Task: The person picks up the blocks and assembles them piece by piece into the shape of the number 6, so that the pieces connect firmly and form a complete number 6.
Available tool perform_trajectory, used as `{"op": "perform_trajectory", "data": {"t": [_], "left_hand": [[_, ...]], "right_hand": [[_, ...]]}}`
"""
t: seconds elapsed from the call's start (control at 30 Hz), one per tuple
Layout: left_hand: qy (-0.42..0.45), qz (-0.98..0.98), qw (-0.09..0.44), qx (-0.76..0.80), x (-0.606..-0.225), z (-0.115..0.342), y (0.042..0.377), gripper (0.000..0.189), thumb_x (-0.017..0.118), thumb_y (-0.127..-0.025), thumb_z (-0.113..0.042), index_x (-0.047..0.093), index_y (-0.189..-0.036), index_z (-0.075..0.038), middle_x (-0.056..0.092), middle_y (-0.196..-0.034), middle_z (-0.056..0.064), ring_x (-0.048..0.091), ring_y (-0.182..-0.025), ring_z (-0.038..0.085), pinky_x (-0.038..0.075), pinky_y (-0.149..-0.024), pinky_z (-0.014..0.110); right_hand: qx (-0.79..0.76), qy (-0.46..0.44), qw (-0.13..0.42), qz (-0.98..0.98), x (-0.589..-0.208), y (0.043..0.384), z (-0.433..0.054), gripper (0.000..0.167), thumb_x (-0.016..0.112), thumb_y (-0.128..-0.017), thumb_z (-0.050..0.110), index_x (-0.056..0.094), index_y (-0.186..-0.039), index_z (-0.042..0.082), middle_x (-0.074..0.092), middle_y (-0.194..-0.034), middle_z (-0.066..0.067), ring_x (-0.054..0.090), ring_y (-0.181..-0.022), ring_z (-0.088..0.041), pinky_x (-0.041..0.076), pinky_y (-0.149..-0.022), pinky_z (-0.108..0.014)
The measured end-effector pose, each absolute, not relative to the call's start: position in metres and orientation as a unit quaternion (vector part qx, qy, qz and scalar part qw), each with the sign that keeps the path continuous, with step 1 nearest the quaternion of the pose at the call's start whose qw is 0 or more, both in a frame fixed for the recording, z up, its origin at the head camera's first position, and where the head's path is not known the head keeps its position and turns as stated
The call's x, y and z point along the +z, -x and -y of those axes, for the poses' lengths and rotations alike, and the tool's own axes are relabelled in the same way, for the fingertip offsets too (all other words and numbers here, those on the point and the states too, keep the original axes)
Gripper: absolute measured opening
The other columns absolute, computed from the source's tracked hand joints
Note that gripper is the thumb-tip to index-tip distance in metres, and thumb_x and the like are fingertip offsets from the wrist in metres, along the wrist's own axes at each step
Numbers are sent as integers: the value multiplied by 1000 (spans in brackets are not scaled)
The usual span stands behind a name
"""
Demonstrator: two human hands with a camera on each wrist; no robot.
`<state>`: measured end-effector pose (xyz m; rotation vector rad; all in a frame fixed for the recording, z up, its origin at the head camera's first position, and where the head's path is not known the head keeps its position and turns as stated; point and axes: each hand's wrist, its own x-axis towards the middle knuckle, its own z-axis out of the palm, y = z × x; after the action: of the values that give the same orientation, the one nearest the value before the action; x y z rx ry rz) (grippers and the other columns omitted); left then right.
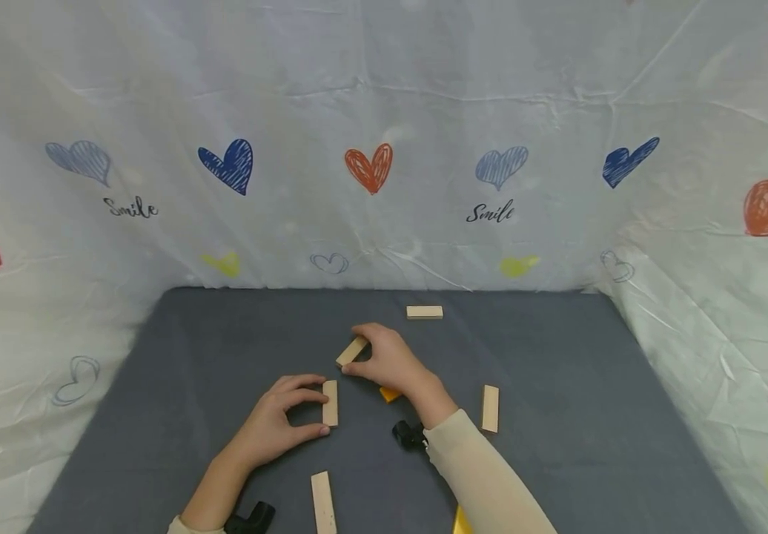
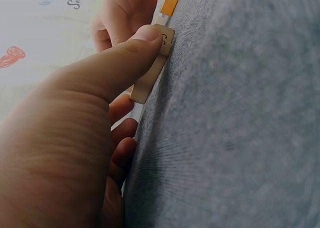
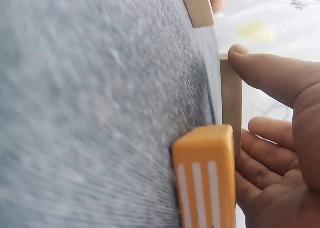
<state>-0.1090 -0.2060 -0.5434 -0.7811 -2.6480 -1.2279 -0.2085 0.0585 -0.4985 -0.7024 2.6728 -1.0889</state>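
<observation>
My left hand (image 1: 277, 423) holds a pale wooden block (image 1: 330, 404) lying on the dark cloth, thumb at its near end and fingers along the far end and side. In the left wrist view the thumb presses the block's end (image 2: 166, 40), which bears dark marks. Farther off, my right hand (image 1: 387, 360) grips a second wooden block (image 1: 352, 351), set at a slant, between thumb and fingers. The right wrist view has this block (image 3: 231, 100) standing behind an orange block (image 3: 207, 175) with white stripes. Under the right wrist, the orange block (image 1: 389, 394) is partly hidden.
Other wooden blocks lie around: one at the back (image 1: 425, 312), another to the right (image 1: 490, 408), and one near the front (image 1: 323, 503). A yellow object (image 1: 461, 521) shows partly beside the right sleeve. A white curtain with hearts (image 1: 368, 169) surrounds the grey-covered table (image 1: 557, 348).
</observation>
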Motion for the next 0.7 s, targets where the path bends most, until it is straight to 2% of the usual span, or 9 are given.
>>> {"op": "perform_trajectory", "data": {"t": [0.47, 0.7], "left_hand": [[263, 875, 60, -401, -550, 206, 107, 47, 99, -82, -35, 80, -125, -33, 65, -149, -6, 58, -135, 21, 53, -106, 53], [271, 871, 64, -405, -545, 204, 113, 49, 101, -80, -29, 80, -125, -31, 66, -149, -4, 58, -133, 21, 53, -105, 54]], "right_hand": [[-325, 239, 79, -912, -503, 195, -47, 73, 89, -95, 38, 61, -154, 6, 60, -156, -11, 59, -141, -29, 51, -113, -45], [-313, 257, 69, -912, -501, 199, -50, 72, 88, -96, 39, 61, -154, 6, 59, -157, -12, 56, -145, -31, 48, -117, -47]]}}
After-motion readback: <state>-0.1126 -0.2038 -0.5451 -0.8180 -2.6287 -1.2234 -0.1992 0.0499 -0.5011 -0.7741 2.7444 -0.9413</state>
